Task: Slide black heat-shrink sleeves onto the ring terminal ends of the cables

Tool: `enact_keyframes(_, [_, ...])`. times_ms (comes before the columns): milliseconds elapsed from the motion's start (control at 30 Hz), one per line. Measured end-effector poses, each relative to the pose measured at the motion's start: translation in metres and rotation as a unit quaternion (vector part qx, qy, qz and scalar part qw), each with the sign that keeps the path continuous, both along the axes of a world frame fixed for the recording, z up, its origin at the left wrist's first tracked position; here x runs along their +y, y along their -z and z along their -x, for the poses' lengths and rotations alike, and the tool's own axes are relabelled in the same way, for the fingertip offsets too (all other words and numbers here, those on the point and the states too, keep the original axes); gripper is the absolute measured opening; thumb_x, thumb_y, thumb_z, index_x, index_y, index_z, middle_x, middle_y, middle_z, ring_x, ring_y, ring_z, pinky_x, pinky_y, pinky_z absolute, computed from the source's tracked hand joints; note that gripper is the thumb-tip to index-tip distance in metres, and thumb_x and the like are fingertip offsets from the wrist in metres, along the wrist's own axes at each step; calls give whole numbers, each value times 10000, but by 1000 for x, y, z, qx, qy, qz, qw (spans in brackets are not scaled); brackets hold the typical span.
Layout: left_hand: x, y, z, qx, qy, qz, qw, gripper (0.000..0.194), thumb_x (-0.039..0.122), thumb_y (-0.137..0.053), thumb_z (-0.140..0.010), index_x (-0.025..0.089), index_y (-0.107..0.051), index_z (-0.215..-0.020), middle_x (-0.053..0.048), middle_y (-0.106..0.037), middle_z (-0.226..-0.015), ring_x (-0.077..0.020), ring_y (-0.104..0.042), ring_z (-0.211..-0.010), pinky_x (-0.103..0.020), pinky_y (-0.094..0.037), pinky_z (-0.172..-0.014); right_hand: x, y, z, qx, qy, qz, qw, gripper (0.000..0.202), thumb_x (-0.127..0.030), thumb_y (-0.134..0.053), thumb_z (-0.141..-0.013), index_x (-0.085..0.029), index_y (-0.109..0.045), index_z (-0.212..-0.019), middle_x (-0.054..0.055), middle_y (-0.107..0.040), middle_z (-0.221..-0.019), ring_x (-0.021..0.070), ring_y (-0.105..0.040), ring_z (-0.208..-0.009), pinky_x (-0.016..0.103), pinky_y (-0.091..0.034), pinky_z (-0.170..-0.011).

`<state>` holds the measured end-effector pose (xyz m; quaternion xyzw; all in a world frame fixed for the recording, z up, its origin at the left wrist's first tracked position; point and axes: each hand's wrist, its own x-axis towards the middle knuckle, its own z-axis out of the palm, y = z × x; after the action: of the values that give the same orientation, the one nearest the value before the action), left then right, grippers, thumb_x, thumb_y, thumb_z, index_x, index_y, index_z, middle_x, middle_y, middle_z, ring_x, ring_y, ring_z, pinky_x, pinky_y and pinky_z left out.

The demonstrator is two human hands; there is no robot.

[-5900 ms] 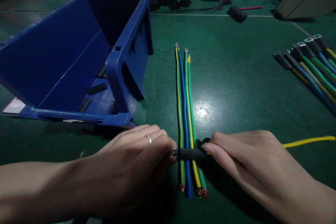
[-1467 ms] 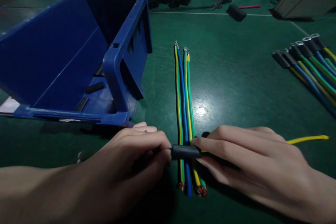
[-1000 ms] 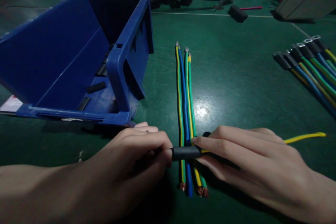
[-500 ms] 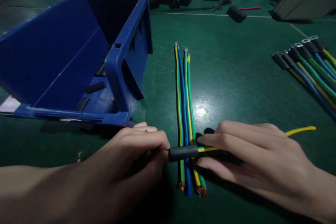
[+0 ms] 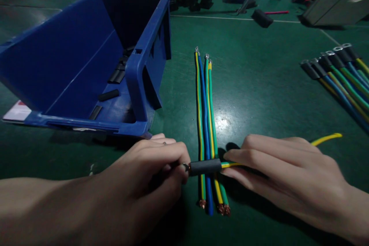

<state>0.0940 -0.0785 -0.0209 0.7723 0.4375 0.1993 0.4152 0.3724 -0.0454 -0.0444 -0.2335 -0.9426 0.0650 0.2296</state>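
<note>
Our left hand (image 5: 161,169) pinches the metal lug (image 5: 186,167); our right hand (image 5: 291,173) pinches the striped wire (image 5: 229,165). Around it, a matte black tubular sleeve (image 5: 205,166) crosses above glossy wires (image 5: 205,111). Green tabletop (image 5: 259,77) spreads between these and the bundle (image 5: 343,75) at right; a straight-edged bin (image 5: 135,67) bounds the left.

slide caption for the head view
Left hand pinches a wire's tip, right hand further along, black sleeve between, crossing four wires.

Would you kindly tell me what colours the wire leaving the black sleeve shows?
Green and yellow; the wire shows best in the head view, beside the sleeve.
</note>
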Motion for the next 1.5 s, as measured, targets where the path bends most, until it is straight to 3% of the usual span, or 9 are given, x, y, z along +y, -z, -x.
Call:
enact_keyframes(467, [-1, 2, 2, 8, 1, -15, 1000, 382, 238, -391, -1103, 218, -529, -747, 57, -546, -674, -119, -555, -669, -249, -443, -680, 8, -8, -7, -29, 27, -21, 999, 400, -332, -472, -1211, -205, -670, -887, -31, -565, -656, 103, -513, -506, 310, -329, -499])
enact_keyframes(700, [-3, 1, 0, -6, 2, -10, 1000, 390, 246, -418, -1106, 205, -567, -748, 62, -584, -696, -98, -565, -659, -221, -450, -664, 9, 0, -3, -9, -14, 12, 1000, 169, -265, -515, -1195, -202, -663, -1142, -58, -550, -723, 107, -478, -535, 298, -316, -513])
enact_keyframes(800, [-1, 2, -1, 0, 7, -15, 1000, 388, 231, -432, -1103, 203, -578, -745, 67, -585, -690, -95, -578, -663, -216, -463, -685, 7, 4, -1, -11, -28, 16, 999, 164, -251, -494, -1205, -197, -648, -1185, -66, -556, -733, 104, -481, -548, 288, -326, -524])
enact_keyframes(1100, [-4, 6, -1, -17, -5, -71, 997, 404, 236, -398, -1134, 226, -555, -762, 61, -613, -703, -121, -574, -662, -237, -484, -700, 1, 5, 3, -4, -25, 16, 1000, 214, -229, -449, -1217, -202, -632, -1110, -75, -527, -717, 101, -448, -535, 289, -320, -514])
enact_keyframes(1333, [-3, 6, 0, -3, 3, -67, 998, 394, 242, -431, -1140, 228, -564, -769, 70, -642, -698, -112, -615, -680, -218, -499, -710, 5, 3, -1, -12, -31, 25, 999, 182, -246, -474, -1212, -192, -643, -1171, -71, -537, -727, 95, -489, -539, 291, -331, -506])
enact_keyframes(1500, [-7, 7, 2, -27, -18, -69, 997, 375, 229, -413, -1137, 233, -550, -788, 65, -631, -712, -113, -617, -682, -223, -501, -723, 11, -8, -11, -4, -26, 24, 999, 170, -265, -556, -1173, -225, -626, -1023, -53, -577, -689, 108, -536, -517, 333, -337, -493])
